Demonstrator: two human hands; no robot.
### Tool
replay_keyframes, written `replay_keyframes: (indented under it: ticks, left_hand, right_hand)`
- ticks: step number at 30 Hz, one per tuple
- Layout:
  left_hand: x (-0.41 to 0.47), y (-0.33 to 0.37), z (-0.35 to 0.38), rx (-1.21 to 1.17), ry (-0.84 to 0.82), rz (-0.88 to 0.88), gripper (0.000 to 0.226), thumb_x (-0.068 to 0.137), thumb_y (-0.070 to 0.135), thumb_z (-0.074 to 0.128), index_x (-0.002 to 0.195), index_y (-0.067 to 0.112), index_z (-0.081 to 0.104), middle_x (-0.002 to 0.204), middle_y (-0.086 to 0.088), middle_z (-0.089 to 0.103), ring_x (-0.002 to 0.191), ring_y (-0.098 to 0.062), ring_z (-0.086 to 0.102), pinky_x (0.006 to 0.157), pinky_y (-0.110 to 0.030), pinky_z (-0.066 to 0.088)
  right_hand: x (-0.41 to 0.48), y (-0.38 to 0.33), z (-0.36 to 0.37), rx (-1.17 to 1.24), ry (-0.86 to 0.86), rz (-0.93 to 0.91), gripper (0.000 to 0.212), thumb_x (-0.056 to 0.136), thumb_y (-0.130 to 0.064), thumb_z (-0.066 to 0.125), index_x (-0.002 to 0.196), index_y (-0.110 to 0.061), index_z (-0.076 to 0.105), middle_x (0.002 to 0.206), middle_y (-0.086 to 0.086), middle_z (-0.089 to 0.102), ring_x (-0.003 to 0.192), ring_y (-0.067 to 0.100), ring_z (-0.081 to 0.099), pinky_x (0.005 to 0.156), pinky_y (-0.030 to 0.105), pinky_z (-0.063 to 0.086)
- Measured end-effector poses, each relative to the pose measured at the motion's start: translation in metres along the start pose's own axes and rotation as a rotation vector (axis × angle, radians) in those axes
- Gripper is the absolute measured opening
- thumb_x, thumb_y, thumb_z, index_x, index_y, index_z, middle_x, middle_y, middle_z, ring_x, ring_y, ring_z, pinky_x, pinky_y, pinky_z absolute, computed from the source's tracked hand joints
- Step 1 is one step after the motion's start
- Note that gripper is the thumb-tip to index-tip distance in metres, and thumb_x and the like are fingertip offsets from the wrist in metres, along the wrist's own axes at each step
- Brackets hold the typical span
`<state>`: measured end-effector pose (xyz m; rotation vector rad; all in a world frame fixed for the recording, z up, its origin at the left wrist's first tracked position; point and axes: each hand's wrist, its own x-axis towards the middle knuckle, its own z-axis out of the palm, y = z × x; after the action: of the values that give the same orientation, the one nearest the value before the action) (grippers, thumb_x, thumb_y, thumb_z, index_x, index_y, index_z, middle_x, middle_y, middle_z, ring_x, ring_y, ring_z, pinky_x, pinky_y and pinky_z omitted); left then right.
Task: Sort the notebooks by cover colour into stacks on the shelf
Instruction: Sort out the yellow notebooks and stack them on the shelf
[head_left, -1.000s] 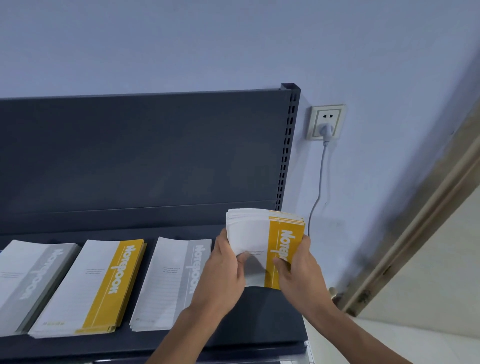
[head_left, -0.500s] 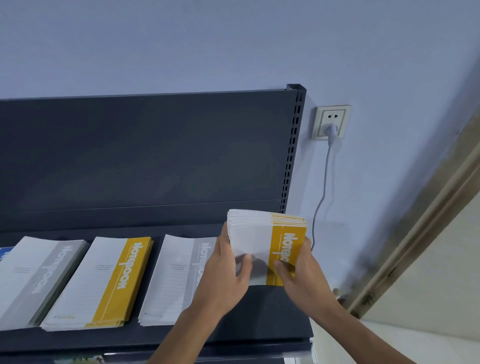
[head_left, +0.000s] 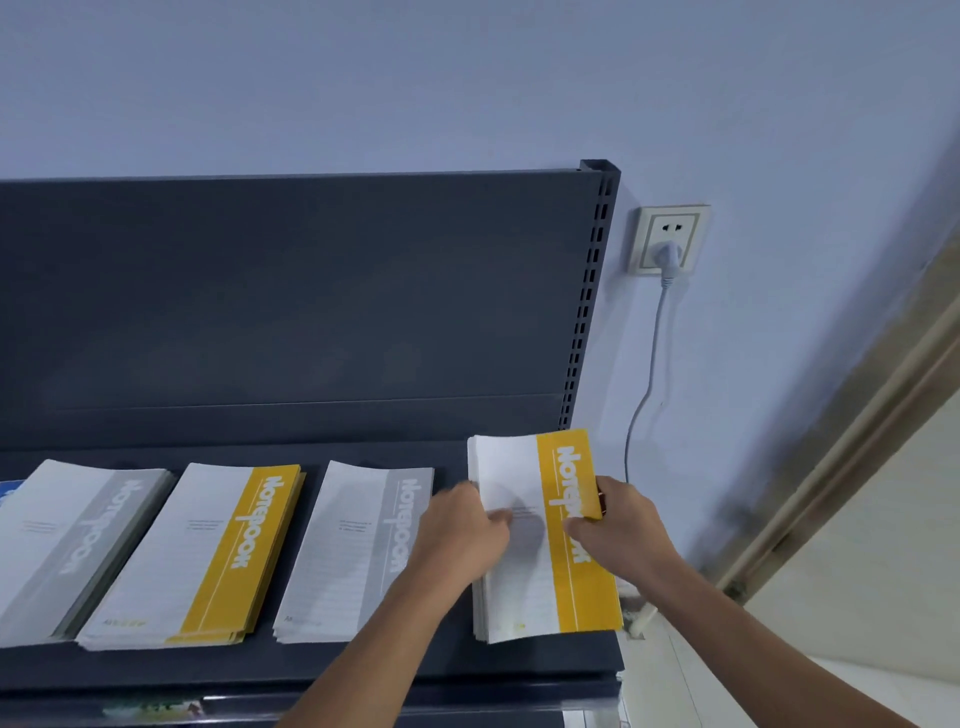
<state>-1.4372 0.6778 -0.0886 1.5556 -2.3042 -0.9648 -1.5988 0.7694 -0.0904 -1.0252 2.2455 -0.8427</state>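
Observation:
A stack of white notebooks with a yellow band (head_left: 524, 587) lies flat at the right end of the dark shelf (head_left: 467, 670). My left hand (head_left: 457, 525) holds its left edge with the thumb on the white cover. My right hand (head_left: 623, 525) holds its right edge, thumb across the yellow band. Further left on the shelf lie three more stacks: a grey-banded stack (head_left: 353, 545), a yellow-banded stack (head_left: 208, 545) and another grey-banded stack (head_left: 67, 540).
A sliver of a blue cover (head_left: 8, 488) shows at the far left edge. The shelf's dark back panel (head_left: 311, 291) rises behind the stacks. A wall socket (head_left: 667, 239) with a plugged cable hangs right of the shelf, beside a door frame (head_left: 831, 467).
The yellow-banded stack, held up off the shelf by both hands before, has come down and now lies flat at the shelf's right end. Both hands stay on its edges.

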Motion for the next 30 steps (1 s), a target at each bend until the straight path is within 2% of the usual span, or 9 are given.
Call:
replay_keyframes:
  ticks: [2,4,9,12,18,22,24,26,30]
  left_hand:
    - [0.003,0.0,0.006,0.048,-0.006,-0.022,0.026,0.097,0.037,0.058,0.11,0.014,0.063,0.099,0.003,0.066,0.083,-0.014,0.063,0.067,-0.026,0.05]
    - [0.004,0.0,0.01,0.108,-0.001,-0.052,0.028,0.098,0.038,0.058,0.11,0.013,0.062,0.101,0.001,0.066,0.082,-0.015,0.061,0.062,-0.023,0.045]
    - [0.011,-0.001,0.017,0.13,0.024,-0.106,0.029,0.098,0.037,0.059,0.115,0.014,0.061,0.113,-0.001,0.068,0.099,-0.02,0.067,0.067,-0.023,0.047]
    - [0.012,0.0,0.02,0.153,0.044,-0.094,0.029,0.098,0.036,0.059,0.117,0.014,0.062,0.118,-0.001,0.068,0.101,-0.02,0.068,0.063,-0.019,0.045]
    - [0.016,-0.001,0.024,0.146,0.072,-0.087,0.032,0.098,0.038,0.06,0.121,0.015,0.061,0.123,0.001,0.067,0.104,-0.019,0.068,0.061,-0.014,0.044]
    - [0.018,-0.002,0.03,0.173,0.088,-0.099,0.035,0.098,0.039,0.059,0.124,0.015,0.059,0.128,-0.004,0.059,0.11,-0.021,0.063,0.08,-0.022,0.055]
    - [0.017,-0.001,0.033,0.211,0.11,-0.113,0.038,0.098,0.039,0.058,0.127,0.014,0.056,0.133,-0.007,0.048,0.118,-0.023,0.055,0.088,-0.027,0.053]
    - [0.016,-0.001,0.037,0.247,0.124,-0.099,0.043,0.099,0.039,0.055,0.132,0.012,0.051,0.136,-0.009,0.043,0.123,-0.024,0.05,0.093,-0.027,0.051]
    - [0.016,-0.001,0.035,0.236,0.207,-0.039,0.06,0.097,0.037,0.059,0.145,0.01,0.037,0.141,-0.008,0.04,0.129,-0.023,0.045,0.099,-0.028,0.049]
  right_hand:
    - [0.004,0.002,0.003,-0.014,-0.032,0.056,0.011,0.078,-0.011,0.066,0.07,-0.015,0.058,0.063,-0.007,0.062,0.058,0.013,0.058,0.051,0.024,0.044]
    - [0.009,0.003,0.008,-0.018,-0.053,0.115,0.012,0.074,-0.013,0.066,0.067,-0.017,0.057,0.062,-0.006,0.061,0.058,0.013,0.058,0.051,0.025,0.043]
    - [0.022,0.002,0.015,-0.052,-0.106,0.177,0.006,0.08,-0.019,0.069,0.08,-0.017,0.063,0.078,-0.004,0.07,0.07,0.012,0.067,0.055,0.023,0.049]
    - [0.028,0.004,0.017,-0.094,-0.151,0.176,0.006,0.084,-0.023,0.069,0.086,-0.018,0.065,0.082,-0.004,0.071,0.074,0.012,0.069,0.055,0.02,0.048]
    - [0.036,0.009,0.017,-0.112,-0.192,0.183,0.017,0.084,-0.025,0.07,0.096,-0.013,0.07,0.09,0.0,0.074,0.08,0.015,0.072,0.063,0.023,0.053]
    - [0.041,0.011,0.019,-0.153,-0.214,0.142,0.018,0.085,-0.025,0.068,0.098,-0.012,0.071,0.089,-0.001,0.074,0.08,0.015,0.072,0.066,0.024,0.057]
    - [0.041,0.012,0.02,-0.192,-0.207,0.117,0.011,0.086,-0.025,0.068,0.091,-0.015,0.067,0.086,-0.003,0.071,0.076,0.013,0.07,0.06,0.022,0.053]
    - [0.04,0.011,0.021,-0.247,-0.184,0.108,0.014,0.086,-0.03,0.07,0.089,-0.02,0.06,0.089,-0.004,0.065,0.077,0.011,0.065,0.058,0.018,0.049]
    - [0.034,0.007,0.02,-0.438,-0.073,0.043,0.047,0.082,-0.045,0.073,0.116,-0.021,0.054,0.116,-0.001,0.052,0.107,0.018,0.057,0.086,0.029,0.054]
